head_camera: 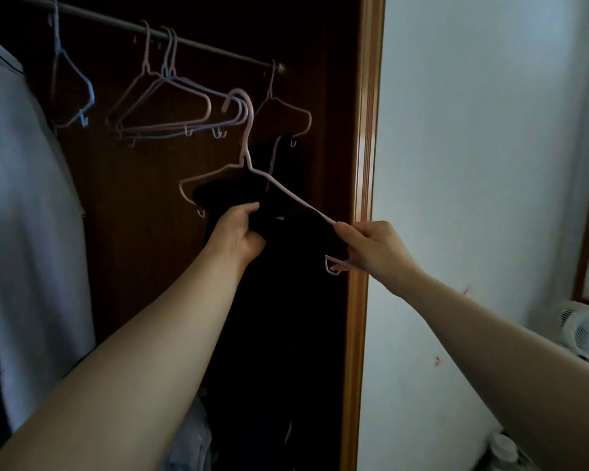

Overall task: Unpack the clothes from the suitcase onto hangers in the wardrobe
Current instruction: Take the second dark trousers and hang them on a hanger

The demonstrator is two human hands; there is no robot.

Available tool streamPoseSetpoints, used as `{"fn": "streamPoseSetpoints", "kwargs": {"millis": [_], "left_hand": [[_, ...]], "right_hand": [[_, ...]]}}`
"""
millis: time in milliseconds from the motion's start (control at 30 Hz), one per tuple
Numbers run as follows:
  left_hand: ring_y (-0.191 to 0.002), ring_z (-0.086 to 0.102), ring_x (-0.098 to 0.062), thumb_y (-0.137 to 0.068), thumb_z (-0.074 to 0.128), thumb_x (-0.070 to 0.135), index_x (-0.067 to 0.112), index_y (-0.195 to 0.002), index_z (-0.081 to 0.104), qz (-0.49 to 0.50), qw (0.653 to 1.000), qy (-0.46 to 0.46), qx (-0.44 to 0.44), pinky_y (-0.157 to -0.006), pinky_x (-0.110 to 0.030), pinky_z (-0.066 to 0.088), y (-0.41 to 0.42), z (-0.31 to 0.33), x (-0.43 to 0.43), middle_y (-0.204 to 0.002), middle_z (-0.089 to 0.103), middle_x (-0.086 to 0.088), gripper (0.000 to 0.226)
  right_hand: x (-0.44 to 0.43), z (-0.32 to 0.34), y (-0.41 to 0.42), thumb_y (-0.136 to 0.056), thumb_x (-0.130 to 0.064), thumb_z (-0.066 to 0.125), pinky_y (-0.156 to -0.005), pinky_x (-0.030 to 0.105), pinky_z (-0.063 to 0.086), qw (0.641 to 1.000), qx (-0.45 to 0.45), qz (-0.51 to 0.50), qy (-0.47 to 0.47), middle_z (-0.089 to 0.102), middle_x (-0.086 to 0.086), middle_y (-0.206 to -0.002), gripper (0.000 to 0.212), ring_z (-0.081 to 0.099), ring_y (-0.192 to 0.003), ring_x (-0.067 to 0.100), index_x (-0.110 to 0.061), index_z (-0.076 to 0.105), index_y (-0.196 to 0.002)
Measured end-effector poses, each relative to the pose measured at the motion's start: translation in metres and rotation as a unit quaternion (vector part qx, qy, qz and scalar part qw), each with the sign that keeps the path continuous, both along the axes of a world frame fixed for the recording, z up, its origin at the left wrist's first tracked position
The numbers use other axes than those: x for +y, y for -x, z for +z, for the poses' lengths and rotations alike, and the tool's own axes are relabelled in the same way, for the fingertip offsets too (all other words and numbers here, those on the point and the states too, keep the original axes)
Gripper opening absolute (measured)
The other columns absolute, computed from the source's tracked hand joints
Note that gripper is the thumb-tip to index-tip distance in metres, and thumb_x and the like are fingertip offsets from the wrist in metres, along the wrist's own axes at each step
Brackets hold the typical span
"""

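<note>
Left fingers: curled tight around a bunch of dark cloth, thumb on top, at the middle of a hanger.
Right fingers: thumb and fingertips pinched together on the right end of the hanger, by its small end hook.
Left hand [240, 232]: raised in front of the open wardrobe, arm stretched forward.
Right hand [371, 248]: raised to the right of the left hand and slightly lower, level with the wardrobe's edge.
Hanger [296, 197]: thin and pink, held in the air below the rail, tilted with its right end lower; its hook is off the rail.
Dark garment [286, 300]: draped on the hanger, hanging straight down between the two arms; too dark to tell its kind.
Rail [218, 51]: metal, crossing the top of the wardrobe.
Empty hangers [147, 52]: several pink and pale blue ones hang on the rail, above the hands.
White garment [21, 198]: hangs at the far left.
Wardrobe frame [364, 164]: brown wood, upright beside the right hand.
Wall [473, 130]: pale, right of the frame.
Fan [585, 331]: white, low at the far right.
</note>
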State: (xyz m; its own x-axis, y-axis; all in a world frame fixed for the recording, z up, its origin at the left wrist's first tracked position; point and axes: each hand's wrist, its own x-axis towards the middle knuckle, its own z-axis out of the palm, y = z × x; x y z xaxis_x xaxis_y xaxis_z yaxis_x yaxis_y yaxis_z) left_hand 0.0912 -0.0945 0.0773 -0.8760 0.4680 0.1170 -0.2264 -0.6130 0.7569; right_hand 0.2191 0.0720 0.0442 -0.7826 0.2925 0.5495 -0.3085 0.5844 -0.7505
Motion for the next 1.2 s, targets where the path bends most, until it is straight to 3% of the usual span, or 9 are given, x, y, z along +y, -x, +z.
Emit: {"fn": "streamPoseSetpoints", "kwargs": {"millis": [67,200,333,533,733,833,933,1033,1200], "left_hand": [[-0.067,0.063,-0.022,-0.101,0.036,0.012,0.005,-0.090,0.058,-0.006,1.000,-0.003,0.007,-0.061,-0.033,0.052,-0.007,0.006,0.003,-0.073,0.065,-0.013,0.025],[-0.038,0.059,-0.016,-0.101,0.035,0.014,0.007,-0.077,0.052,0.001,1.000,-0.019,0.015,-0.038,-0.019,0.046,-0.015,0.023,0.007,-0.046,0.058,-0.008,0.030],[-0.074,0.067,-0.024,-0.098,0.043,0.015,0.005,-0.098,0.063,0.017,0.997,-0.038,0.070,-0.062,-0.035,0.054,-0.013,0.036,0.011,-0.082,0.068,-0.013,0.022],[-0.080,0.072,-0.026,-0.099,0.040,0.024,0.001,-0.106,0.062,-0.081,0.987,-0.063,0.123,-0.075,-0.035,0.057,-0.011,0.050,0.017,-0.089,0.073,-0.016,0.033],[-0.126,0.050,-0.032,-0.101,0.040,0.033,0.012,-0.141,0.044,-0.047,0.992,0.063,0.102,-0.095,-0.046,0.046,0.019,0.036,0.027,-0.140,0.049,-0.015,0.045],[-0.135,0.040,-0.028,-0.102,0.040,0.022,0.011,-0.145,0.034,-0.018,0.949,0.236,0.207,-0.107,-0.042,0.034,0.013,0.028,0.028,-0.137,0.048,-0.009,0.044],[-0.119,0.056,-0.020,-0.100,0.046,0.021,0.011,-0.125,0.057,0.104,0.858,0.340,0.371,-0.090,-0.027,0.043,0.001,0.020,0.024,-0.112,0.061,-0.001,0.030],[-0.100,0.058,-0.013,-0.091,0.058,0.030,0.019,-0.112,0.062,0.192,0.823,0.362,0.394,-0.076,-0.022,0.042,-0.010,-0.010,0.022,-0.109,0.063,0.002,0.024],[-0.110,0.044,-0.010,-0.063,0.077,0.054,0.028,-0.126,0.035,0.235,0.795,0.388,0.403,-0.085,-0.026,0.044,-0.043,-0.086,0.033,-0.122,0.038,0.007,0.080]], "right_hand": [[-0.001,0.001,-0.012,-0.097,-0.031,0.051,-0.045,0.014,0.040,1.000,0.013,0.006,0.012,0.049,-0.008,-0.040,0.044,0.055,-0.039,0.003,-0.010,0.053,-0.058],[-0.004,0.003,-0.031,-0.096,-0.034,0.051,-0.052,0.024,0.043,0.999,0.035,0.015,0.009,0.045,-0.007,-0.038,0.045,0.062,-0.045,0.004,-0.010,0.050,-0.059],[-0.012,0.000,-0.041,-0.096,-0.036,0.050,-0.039,0.013,0.034,1.000,0.021,0.009,-0.021,0.046,-0.006,-0.037,0.044,0.065,-0.050,0.003,-0.014,0.050,-0.058],[-0.027,-0.004,-0.036,-0.094,-0.035,0.051,-0.061,0.035,0.050,0.997,0.022,0.077,-0.013,0.057,-0.008,-0.045,0.043,0.068,-0.059,0.010,0.004,0.067,-0.084],[-0.032,0.008,-0.023,-0.094,-0.033,0.057,-0.048,0.022,0.038,0.995,0.071,0.023,0.071,0.040,-0.009,-0.040,0.046,0.040,-0.037,0.005,-0.018,0.053,-0.050],[-0.028,0.014,-0.013,-0.092,-0.035,0.059,-0.051,0.028,0.044,0.992,0.063,-0.006,0.109,0.041,-0.007,-0.041,0.043,0.041,-0.036,0.006,-0.013,0.054,-0.056],[-0.024,0.020,-0.001,-0.091,-0.037,0.060,-0.049,0.025,0.044,0.990,0.048,-0.054,0.122,0.041,-0.004,-0.045,0.040,0.042,-0.034,0.005,-0.011,0.055,-0.061],[-0.019,0.020,0.009,-0.092,-0.037,0.060,-0.041,0.018,0.041,0.987,0.021,-0.118,0.110,0.046,-0.001,-0.052,0.038,0.047,-0.032,0.002,-0.009,0.058,-0.066],[-0.020,0.017,0.027,-0.090,-0.039,0.061,-0.062,0.036,0.056,0.980,0.033,-0.145,0.131,0.049,0.002,-0.059,0.038,0.054,-0.056,0.015,-0.010,0.058,-0.067]]}}
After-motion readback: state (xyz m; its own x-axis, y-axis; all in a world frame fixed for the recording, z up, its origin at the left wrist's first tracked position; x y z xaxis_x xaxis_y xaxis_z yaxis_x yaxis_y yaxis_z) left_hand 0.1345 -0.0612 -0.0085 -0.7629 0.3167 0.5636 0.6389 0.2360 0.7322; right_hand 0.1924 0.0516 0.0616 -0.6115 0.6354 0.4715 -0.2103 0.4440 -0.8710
